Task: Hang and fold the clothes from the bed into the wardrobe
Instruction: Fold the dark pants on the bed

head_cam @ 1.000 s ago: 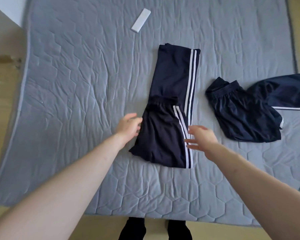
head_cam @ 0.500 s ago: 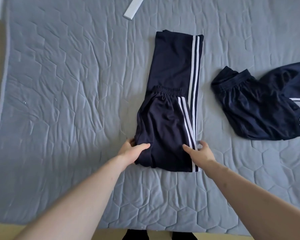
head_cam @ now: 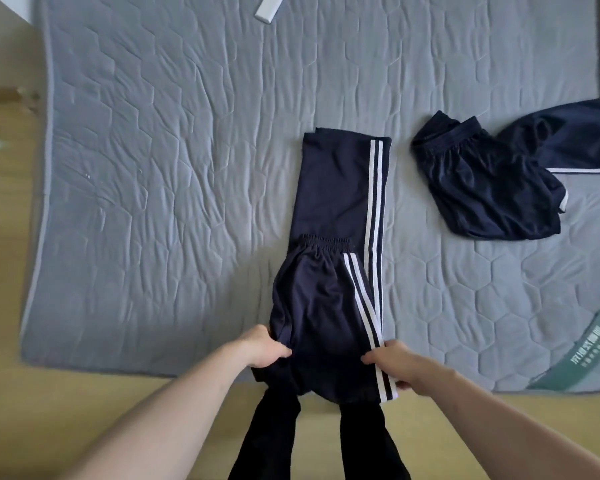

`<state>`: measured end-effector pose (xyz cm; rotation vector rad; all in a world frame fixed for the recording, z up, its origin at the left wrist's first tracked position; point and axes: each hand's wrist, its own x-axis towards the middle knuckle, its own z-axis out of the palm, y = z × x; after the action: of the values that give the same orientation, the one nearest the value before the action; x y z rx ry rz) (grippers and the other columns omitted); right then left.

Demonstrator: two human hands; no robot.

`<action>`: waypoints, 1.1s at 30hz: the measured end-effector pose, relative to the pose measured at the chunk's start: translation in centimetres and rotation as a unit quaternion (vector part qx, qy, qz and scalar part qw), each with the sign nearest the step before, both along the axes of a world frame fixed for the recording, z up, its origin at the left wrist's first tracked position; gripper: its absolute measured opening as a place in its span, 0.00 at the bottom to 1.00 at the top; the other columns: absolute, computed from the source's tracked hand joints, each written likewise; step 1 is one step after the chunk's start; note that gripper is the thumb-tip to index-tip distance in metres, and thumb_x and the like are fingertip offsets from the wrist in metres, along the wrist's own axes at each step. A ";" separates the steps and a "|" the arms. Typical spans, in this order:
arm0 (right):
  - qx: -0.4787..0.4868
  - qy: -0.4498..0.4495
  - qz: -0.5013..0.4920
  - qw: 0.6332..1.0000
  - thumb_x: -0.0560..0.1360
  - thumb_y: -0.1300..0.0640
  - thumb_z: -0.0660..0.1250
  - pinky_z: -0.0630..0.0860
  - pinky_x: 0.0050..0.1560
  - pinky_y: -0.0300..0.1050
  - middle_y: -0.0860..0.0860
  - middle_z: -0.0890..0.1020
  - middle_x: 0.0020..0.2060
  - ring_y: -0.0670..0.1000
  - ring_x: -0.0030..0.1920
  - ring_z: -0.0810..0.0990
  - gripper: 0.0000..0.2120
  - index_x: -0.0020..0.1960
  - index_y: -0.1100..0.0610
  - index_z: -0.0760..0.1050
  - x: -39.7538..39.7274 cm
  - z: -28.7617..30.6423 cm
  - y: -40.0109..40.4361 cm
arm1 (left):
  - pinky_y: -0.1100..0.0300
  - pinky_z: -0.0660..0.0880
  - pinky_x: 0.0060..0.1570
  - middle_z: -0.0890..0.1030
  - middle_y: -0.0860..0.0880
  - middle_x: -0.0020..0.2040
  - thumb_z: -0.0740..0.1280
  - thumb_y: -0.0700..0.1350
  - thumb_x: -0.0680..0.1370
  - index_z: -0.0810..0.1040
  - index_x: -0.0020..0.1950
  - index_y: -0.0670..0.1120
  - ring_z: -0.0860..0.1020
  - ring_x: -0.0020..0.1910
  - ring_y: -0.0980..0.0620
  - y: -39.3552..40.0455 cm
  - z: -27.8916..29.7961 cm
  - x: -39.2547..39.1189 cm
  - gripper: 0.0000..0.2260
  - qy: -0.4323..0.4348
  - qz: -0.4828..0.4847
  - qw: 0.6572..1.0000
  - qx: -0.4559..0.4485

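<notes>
Dark navy track trousers [head_cam: 329, 216] with two white side stripes lie folded on the grey quilted mattress [head_cam: 174, 140], their near end hanging over the front edge. My left hand [head_cam: 264, 346] grips the near left corner of the fold. My right hand [head_cam: 392, 363] grips the near right corner, beside the stripes. A second dark navy garment [head_cam: 482, 188] lies crumpled to the right, and a third navy piece [head_cam: 575, 140] with a white stripe lies at the right edge. The wardrobe is out of view.
A white flat bar [head_cam: 269, 6] lies at the mattress's far edge. A green label [head_cam: 589, 355] is on the near right corner. Wooden floor [head_cam: 7, 237] runs along the left and front. My dark-trousered legs [head_cam: 319, 441] stand against the front edge.
Both hands went from hovering over the trousers to gripping their near corners, then drew the folded trousers towards me until the near end hangs past the mattress edge.
</notes>
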<state>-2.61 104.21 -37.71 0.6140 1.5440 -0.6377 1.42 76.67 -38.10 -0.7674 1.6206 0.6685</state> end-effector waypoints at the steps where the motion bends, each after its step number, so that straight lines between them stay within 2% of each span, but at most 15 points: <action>1: -0.010 -0.035 0.039 0.999 0.76 0.54 0.69 0.71 0.38 0.41 0.50 0.83 0.41 0.51 0.39 0.80 0.07 0.52 0.54 0.77 1.0 1.2 0.5 | 0.59 0.72 0.39 0.75 0.53 0.45 0.73 0.59 0.74 0.71 0.53 0.49 0.77 0.44 0.51 0.1 1.1 0.9 0.19 -0.036 -0.043 0.998 0.021; 3: -0.032 -0.097 0.089 0.991 0.76 0.53 0.70 0.71 0.34 0.38 0.49 0.84 0.41 0.50 0.37 0.79 0.08 0.53 0.54 0.78 2.7 3.5 1.3 | 0.59 0.74 0.39 0.77 0.52 0.48 0.73 0.61 0.73 0.72 0.58 0.50 0.78 0.47 0.49 0.3 2.9 2.7 0.21 -0.099 -0.118 0.985 0.071; 6: -0.051 -0.146 0.097 0.983 0.76 0.52 0.70 0.73 0.37 0.39 0.50 0.86 0.46 0.50 0.40 0.81 0.15 0.61 0.55 0.79 4.2 6.2 1.9 | 0.54 0.77 0.53 0.77 0.51 0.62 0.72 0.63 0.72 0.73 0.68 0.52 0.77 0.59 0.47 0.6 4.7 4.7 0.28 -0.154 -0.163 0.967 0.121; 8: -0.059 -0.155 0.076 0.983 0.77 0.52 0.69 0.74 0.39 0.40 0.51 0.87 0.47 0.50 0.41 0.83 0.15 0.62 0.54 0.79 3.8 7.3 2.3 | 0.55 0.77 0.52 0.79 0.53 0.59 0.73 0.63 0.70 0.75 0.61 0.53 0.78 0.56 0.49 0.5 5.8 4.5 0.24 -0.155 -0.142 0.968 0.136; 10: -0.065 -0.149 0.013 0.987 0.78 0.52 0.69 0.74 0.41 0.42 0.51 0.87 0.46 0.50 0.40 0.83 0.13 0.60 0.55 0.80 2.3 7.9 2.5 | 0.58 0.75 0.42 0.82 0.53 0.49 0.73 0.62 0.67 0.78 0.52 0.51 0.80 0.47 0.50 -0.3 6.8 3.0 0.20 -0.131 -0.069 0.979 0.138; 12: -0.057 -0.139 -0.102 0.983 0.78 0.51 0.70 0.78 0.36 0.42 0.52 0.87 0.40 0.50 0.36 0.84 0.11 0.55 0.57 0.80 0.0 8.2 2.5 | 0.60 0.68 0.34 0.82 0.49 0.41 0.73 0.61 0.65 0.80 0.47 0.50 0.78 0.38 0.48 -1.5 7.7 0.8 0.19 -0.090 0.031 0.986 0.140; 17: -0.044 -0.063 -0.317 0.945 0.79 0.54 0.68 0.80 0.26 0.40 0.53 0.83 0.31 0.48 0.27 0.83 0.09 0.45 0.59 0.79 -7.4 8.0 1.6 | 0.62 0.61 0.29 0.80 0.50 0.35 0.67 0.65 0.63 0.81 0.41 0.53 0.73 0.31 0.53 -3.3 8.3 -6.5 0.18 0.043 0.223 0.970 0.081; 19: -0.050 -0.022 -0.375 0.925 0.81 0.54 0.62 0.81 0.26 0.40 0.54 0.85 0.33 0.49 0.29 0.85 0.11 0.45 0.60 0.78 -10.1 7.4 0.9 | 0.63 0.57 0.27 0.82 0.52 0.36 0.65 0.68 0.67 0.80 0.44 0.52 0.69 0.28 0.54 -3.5 7.6 -9.3 0.20 0.092 0.277 0.954 0.073; 22: -0.049 0.056 -0.437 0.896 0.84 0.47 0.56 0.82 0.31 0.43 0.55 0.88 0.43 0.52 0.37 0.88 0.18 0.52 0.60 0.76 -13.0 6.2 -0.5 | 0.63 0.61 0.26 0.88 0.49 0.44 0.57 0.70 0.76 0.81 0.53 0.50 0.70 0.29 0.54 -3.3 5.9 -12.4 0.26 0.129 0.324 0.936 0.056; 24: -0.032 0.112 -0.418 0.901 0.84 0.43 0.55 0.83 0.34 0.46 0.56 0.87 0.49 0.55 0.41 0.88 0.21 0.56 0.60 0.76 -13.8 4.9 -1.5 | 0.60 0.68 0.31 0.88 0.49 0.45 0.58 0.68 0.79 0.81 0.52 0.48 0.75 0.33 0.53 -2.8 4.0 -13.4 0.25 0.187 0.318 0.930 0.003; 26: 0.002 0.169 -0.332 0.928 0.83 0.44 0.60 0.82 0.37 0.48 0.56 0.85 0.51 0.56 0.42 0.86 0.19 0.60 0.60 0.76 -13.7 3.5 -2.5 | 0.56 0.77 0.43 0.86 0.49 0.47 0.63 0.65 0.79 0.81 0.48 0.47 0.80 0.40 0.49 -2.1 2.0 -13.7 0.21 0.238 0.281 0.928 -0.055; 27: 0.021 0.193 -0.282 0.939 0.82 0.46 0.63 0.83 0.39 0.49 0.56 0.84 0.51 0.55 0.43 0.85 0.19 0.63 0.60 0.75 -13.4 2.6 -3.0 | 0.55 0.78 0.49 0.85 0.50 0.47 0.66 0.63 0.78 0.80 0.47 0.47 0.82 0.45 0.46 -1.8 0.9 -13.5 0.19 0.248 0.241 0.936 -0.072; 29: 0.062 0.224 -0.186 0.955 0.79 0.48 0.67 0.83 0.51 0.53 0.54 0.82 0.54 0.56 0.50 0.83 0.23 0.69 0.59 0.73 -12.4 0.9 -3.5 | 0.57 0.75 0.53 0.81 0.53 0.48 0.70 0.60 0.75 0.79 0.53 0.48 0.80 0.53 0.45 -1.4 -0.9 -12.8 0.17 0.234 0.165 0.956 -0.068; 31: 0.093 0.221 -0.146 0.960 0.77 0.47 0.70 0.78 0.60 0.53 0.53 0.80 0.58 0.57 0.54 0.81 0.28 0.73 0.57 0.68 -11.1 -0.3 -3.8 | 0.58 0.71 0.55 0.79 0.51 0.60 0.73 0.60 0.72 0.75 0.67 0.47 0.78 0.59 0.47 -1.1 -2.4 -12.1 0.28 0.198 0.140 0.969 -0.054; 33: 0.117 0.201 -0.155 0.960 0.76 0.45 0.72 0.75 0.57 0.50 0.51 0.77 0.60 0.56 0.54 0.78 0.34 0.75 0.57 0.63 -9.5 -1.2 -3.9 | 0.55 0.72 0.60 0.76 0.50 0.68 0.76 0.62 0.69 0.68 0.74 0.46 0.77 0.63 0.47 -0.7 -3.6 -11.7 0.39 0.176 0.153 0.971 -0.044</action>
<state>-12.09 100.31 -38.95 0.9623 1.9400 -0.8612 -10.27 75.99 -41.70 -1.0206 1.8796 1.0033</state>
